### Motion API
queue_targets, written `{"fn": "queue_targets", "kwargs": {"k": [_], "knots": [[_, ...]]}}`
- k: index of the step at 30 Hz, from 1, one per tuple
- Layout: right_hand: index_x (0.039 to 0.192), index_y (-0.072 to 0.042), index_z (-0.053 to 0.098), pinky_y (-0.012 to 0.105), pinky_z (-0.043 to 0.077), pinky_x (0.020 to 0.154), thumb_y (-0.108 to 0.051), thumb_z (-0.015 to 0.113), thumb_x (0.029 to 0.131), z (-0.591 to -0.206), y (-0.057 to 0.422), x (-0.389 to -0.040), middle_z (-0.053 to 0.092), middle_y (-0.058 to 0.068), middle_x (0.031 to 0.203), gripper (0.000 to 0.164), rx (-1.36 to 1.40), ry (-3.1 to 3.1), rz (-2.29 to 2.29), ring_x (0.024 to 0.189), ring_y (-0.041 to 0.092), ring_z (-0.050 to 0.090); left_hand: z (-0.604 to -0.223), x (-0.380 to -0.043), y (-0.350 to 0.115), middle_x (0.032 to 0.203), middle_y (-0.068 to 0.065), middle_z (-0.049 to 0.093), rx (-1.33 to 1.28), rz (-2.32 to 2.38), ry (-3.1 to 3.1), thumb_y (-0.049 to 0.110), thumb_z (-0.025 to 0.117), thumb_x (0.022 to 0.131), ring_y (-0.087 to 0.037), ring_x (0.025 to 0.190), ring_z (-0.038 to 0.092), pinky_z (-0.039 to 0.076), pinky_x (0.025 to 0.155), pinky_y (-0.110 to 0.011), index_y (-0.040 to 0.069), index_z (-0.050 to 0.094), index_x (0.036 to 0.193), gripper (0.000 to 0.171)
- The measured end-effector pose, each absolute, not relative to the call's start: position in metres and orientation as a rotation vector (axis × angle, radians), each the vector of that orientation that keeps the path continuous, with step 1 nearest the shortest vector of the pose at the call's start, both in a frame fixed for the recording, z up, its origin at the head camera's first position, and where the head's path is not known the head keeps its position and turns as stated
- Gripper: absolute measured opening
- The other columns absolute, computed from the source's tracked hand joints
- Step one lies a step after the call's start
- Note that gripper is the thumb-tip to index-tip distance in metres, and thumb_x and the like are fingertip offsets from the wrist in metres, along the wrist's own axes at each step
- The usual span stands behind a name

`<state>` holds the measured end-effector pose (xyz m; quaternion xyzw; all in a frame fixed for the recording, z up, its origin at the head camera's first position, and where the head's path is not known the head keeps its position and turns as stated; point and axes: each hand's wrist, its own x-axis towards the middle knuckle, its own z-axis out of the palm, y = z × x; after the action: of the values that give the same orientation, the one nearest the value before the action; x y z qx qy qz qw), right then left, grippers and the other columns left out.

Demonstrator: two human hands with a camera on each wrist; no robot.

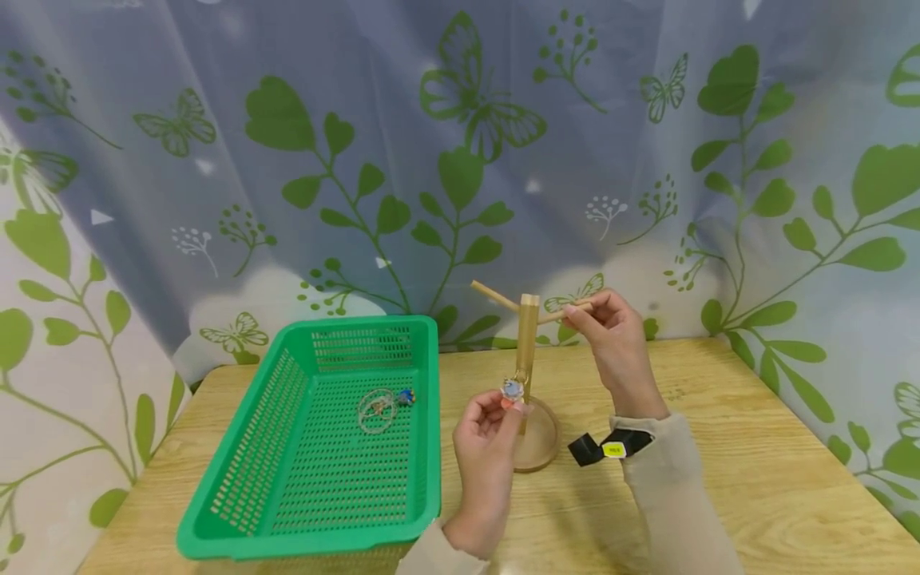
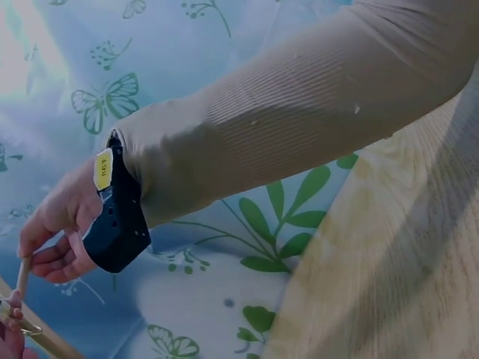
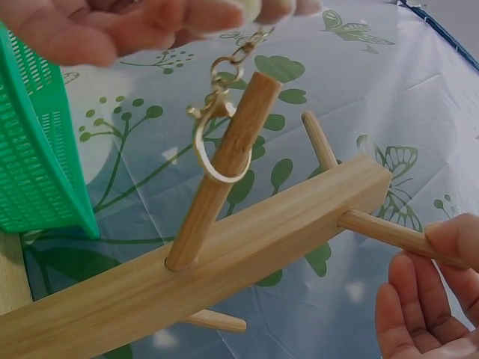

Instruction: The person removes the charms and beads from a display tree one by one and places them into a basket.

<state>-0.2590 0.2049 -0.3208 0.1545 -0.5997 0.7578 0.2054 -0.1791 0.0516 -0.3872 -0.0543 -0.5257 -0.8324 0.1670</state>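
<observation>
A wooden stand (image 1: 527, 339) with several pegs rises from a round base (image 1: 546, 447). My left hand (image 1: 485, 447) pinches a keychain (image 1: 512, 390) with a small grey and orange figure charm, in front of the post. In the right wrist view its gold clasp ring (image 3: 200, 153) loops around a lower peg (image 3: 243, 138), close to that peg's free end. My right hand (image 1: 621, 351) pinches the outer end of the upper right peg (image 3: 385, 232) between thumb and fingers. The left wrist view shows the right hand (image 2: 63, 224) from its other side, with the stand partly cut off.
A green plastic basket (image 1: 433, 415) stands left of the stand. Inside it lie a clear beaded loop (image 1: 377, 431) and a small blue figure (image 1: 406, 397). A leaf-patterned curtain (image 1: 611, 160) hangs behind the wooden table (image 1: 762, 447).
</observation>
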Motion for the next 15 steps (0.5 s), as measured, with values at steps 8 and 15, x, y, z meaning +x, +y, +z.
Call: {"fn": "queue_targets", "kwargs": {"k": [8,15], "knots": [[0.082,-0.009,0.058,0.022,0.054,0.073,0.005,0.062,0.088,-0.319,0.205,-0.258,0.064,-0.001,0.081,0.015,0.421,-1.673,2.107,0.076,0.01,0.061,-0.373,-0.176,0.043,0.09,-0.009,0.06,-0.205,-2.343,-1.62,0.0,0.07,0.08,-0.018,0.083,0.058,0.051,0.075,-0.021,-0.01,0.058,0.096,0.022],[0.083,-0.008,0.058,0.022,0.054,0.074,0.004,0.062,0.088,-0.321,0.205,-0.258,0.064,-0.001,0.081,0.014,0.419,-1.686,2.11,0.077,0.01,0.061,-0.362,-0.179,0.032,0.089,-0.006,0.06,-0.207,-2.413,-1.676,-0.001,0.07,0.08,-0.017,0.084,0.058,0.05,0.075,-0.02,-0.009,0.059,0.096,0.022]]}}
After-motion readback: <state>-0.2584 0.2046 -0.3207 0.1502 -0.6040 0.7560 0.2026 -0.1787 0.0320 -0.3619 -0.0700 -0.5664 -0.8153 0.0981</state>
